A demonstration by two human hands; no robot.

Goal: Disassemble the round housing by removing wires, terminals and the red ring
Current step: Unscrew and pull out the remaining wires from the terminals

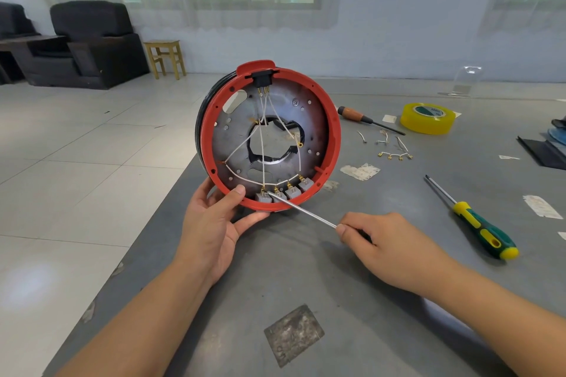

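Grey table (382,269): left hand (214,223) grips upright housing (269,135); right hand (389,248) clenches screwdriver (301,211) at terminal (263,196). Slippage could gouge the thumb.

At centre frame, a red plastic ring (334,119) rims the round housing's grey metal plate (309,119), crossed by white wires (262,144) with brass-gold terminals (300,144). On the grey surface (337,285) at right lie a yellow tape roll (427,118) and a green-and-yellow-handled screwdriver (485,231).
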